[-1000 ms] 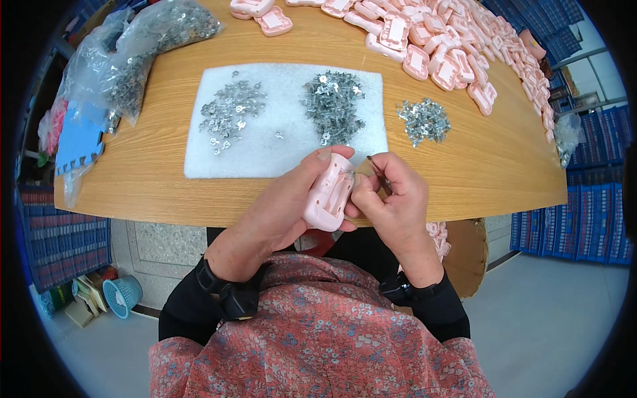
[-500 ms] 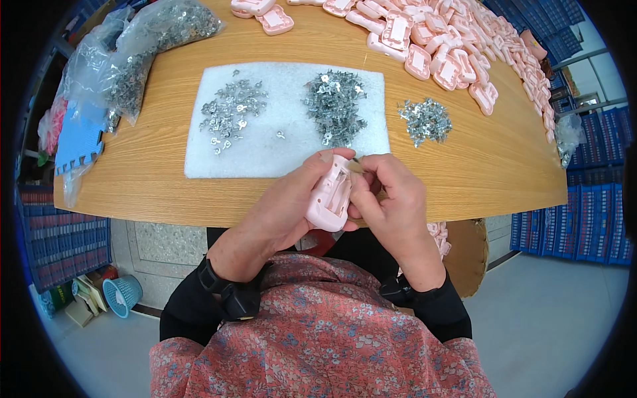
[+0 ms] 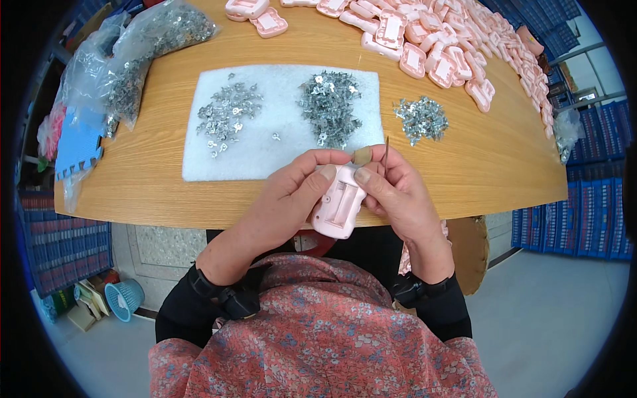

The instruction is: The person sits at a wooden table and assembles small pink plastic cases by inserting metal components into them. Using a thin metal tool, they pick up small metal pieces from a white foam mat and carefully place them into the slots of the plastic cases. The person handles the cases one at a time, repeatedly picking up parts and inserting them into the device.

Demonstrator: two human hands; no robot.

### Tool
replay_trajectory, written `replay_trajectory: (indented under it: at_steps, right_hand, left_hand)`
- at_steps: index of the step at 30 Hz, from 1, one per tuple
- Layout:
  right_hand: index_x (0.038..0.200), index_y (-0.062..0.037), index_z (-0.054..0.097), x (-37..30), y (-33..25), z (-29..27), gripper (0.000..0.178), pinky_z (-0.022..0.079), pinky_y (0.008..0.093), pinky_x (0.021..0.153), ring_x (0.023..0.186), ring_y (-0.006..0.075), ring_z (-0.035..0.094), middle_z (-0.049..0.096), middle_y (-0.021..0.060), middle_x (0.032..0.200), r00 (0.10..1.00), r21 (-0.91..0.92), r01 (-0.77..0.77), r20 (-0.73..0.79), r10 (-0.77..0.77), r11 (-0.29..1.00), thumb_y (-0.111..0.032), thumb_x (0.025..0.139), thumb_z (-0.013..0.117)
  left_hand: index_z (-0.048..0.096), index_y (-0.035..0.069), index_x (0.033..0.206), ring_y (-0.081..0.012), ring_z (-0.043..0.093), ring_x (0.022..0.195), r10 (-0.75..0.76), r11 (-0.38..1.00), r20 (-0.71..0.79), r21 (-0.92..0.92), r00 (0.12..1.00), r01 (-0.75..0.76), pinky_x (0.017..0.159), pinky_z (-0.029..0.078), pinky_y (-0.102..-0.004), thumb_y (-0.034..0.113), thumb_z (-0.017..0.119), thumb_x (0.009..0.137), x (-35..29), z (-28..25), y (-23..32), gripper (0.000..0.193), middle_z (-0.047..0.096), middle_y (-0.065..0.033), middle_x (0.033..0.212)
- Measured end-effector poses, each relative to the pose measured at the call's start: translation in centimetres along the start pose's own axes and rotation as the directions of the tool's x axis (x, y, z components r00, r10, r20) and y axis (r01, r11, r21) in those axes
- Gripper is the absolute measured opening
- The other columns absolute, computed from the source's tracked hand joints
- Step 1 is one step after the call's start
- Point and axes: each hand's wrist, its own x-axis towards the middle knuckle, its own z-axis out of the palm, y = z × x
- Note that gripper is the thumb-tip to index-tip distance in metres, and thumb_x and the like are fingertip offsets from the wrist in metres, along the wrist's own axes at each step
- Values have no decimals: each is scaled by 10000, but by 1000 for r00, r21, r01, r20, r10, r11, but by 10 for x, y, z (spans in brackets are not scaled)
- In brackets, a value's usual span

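A pink plastic casing (image 3: 337,209) with a long rectangular recess is held just off the table's front edge. My left hand (image 3: 282,199) grips its left side, thumb on the upper face. At its upper right, the thumb of my right hand (image 3: 401,192) presses the corner, and a tan covering wraps a fingertip there. A thin dark metal tool (image 3: 387,158) sticks up from between the right fingers, its lower end hidden. Beyond the hands, a white foam sheet (image 3: 279,162) carries a loose scatter of small metal clips (image 3: 229,109) and a denser heap of metal pieces (image 3: 328,109).
Another pile of metal pieces (image 3: 421,121) lies right of the foam. Many pink casings (image 3: 441,56) cover the far right of the wooden table (image 3: 478,172). Clear bags of metal parts (image 3: 129,83) and a blue foam mat (image 3: 79,142) sit at left. A blue basket (image 3: 123,298) stands on the floor.
The casing has dropped slightly toward me and turned more face-up. My right hand has shifted a little right, and the thin tool now points upward between its fingers.
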Motion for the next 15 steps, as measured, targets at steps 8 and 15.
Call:
replay_trajectory:
  at_steps: [8,15]
  right_hand:
    - [1091,-31,560,-3,-3,7,168,383,163,602,692,-11,489,570,-59,796,999,-108,45,-10,-46,993,-114,963,631]
    - [1157,-11,557,-9,-10,10,218,393,164,642,708,-7,472,540,-62,814,998,-32,61,0,-61,998,-111,973,618]
  left_hand:
    - [508,11,1313,-54,586,912,24,902,3,432,1000,-23,768,500,-235,117,494,1009,0,4,16,323,632,-28,1026]
    - [539,-4,1261,-105,565,668,-140,989,-44,-41,989,139,604,467,-264,173,451,999,8,0,10,329,609,-53,895]
